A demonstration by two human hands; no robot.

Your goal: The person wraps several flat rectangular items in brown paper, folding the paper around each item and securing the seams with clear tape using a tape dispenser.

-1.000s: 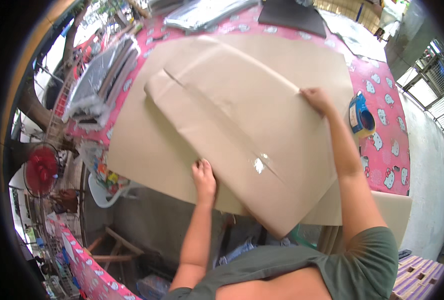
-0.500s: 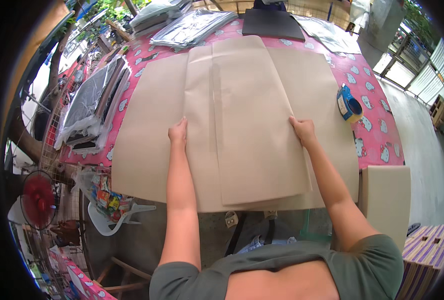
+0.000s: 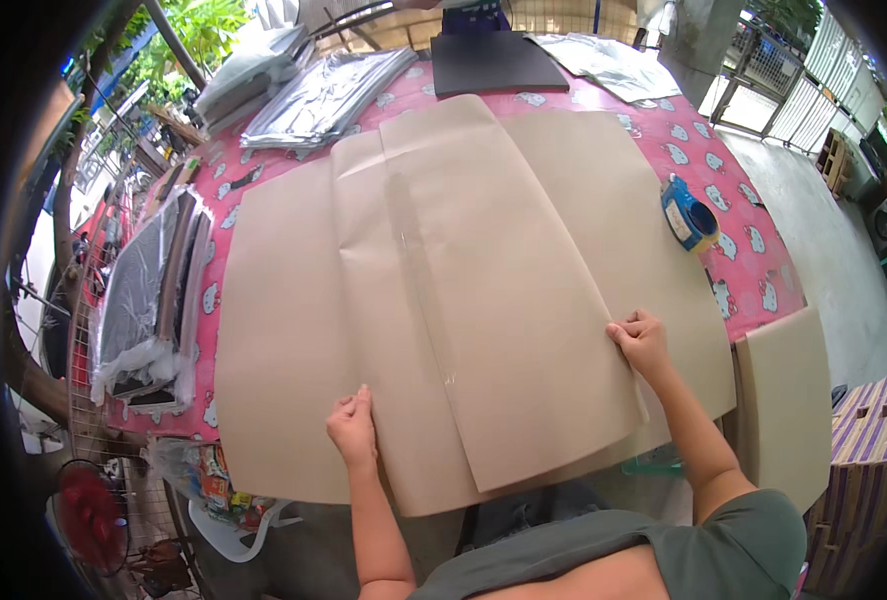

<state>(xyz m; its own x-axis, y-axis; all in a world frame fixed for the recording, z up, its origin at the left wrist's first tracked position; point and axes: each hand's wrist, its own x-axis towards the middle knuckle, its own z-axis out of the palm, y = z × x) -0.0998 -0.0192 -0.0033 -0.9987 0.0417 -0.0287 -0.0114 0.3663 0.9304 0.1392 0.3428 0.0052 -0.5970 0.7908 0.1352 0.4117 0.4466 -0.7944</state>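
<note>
In front of you, the folded brown paper (image 3: 494, 290) lies on top of a wide brown sheet (image 3: 274, 340), and this sheet is spread over the table (image 3: 744, 275), which has a pink cover with white cat faces. The folded paper has one long overlapping seam, with a shiny strip of clear tape (image 3: 411, 260) running along a part of it. Its near end comes down to the near edge of the wide sheet, close to your body.

Your left hand (image 3: 352, 428) is at the left edge of the folded paper; its grip is closed, with the thumb pressed on this edge. Your right hand (image 3: 641, 343) pinches the right edge between thumb and bent fingers, a little farther from you than the left one.

To the right of the folded paper, and apart from it, stands a blue tape dispenser (image 3: 682, 215). At the far side of the table there is a black flat board (image 3: 494, 65), and to its left a stack of plastic-wrapped packs (image 3: 329, 98). Near the left edge lie dark panels (image 3: 144, 290) in clear plastic.
</note>
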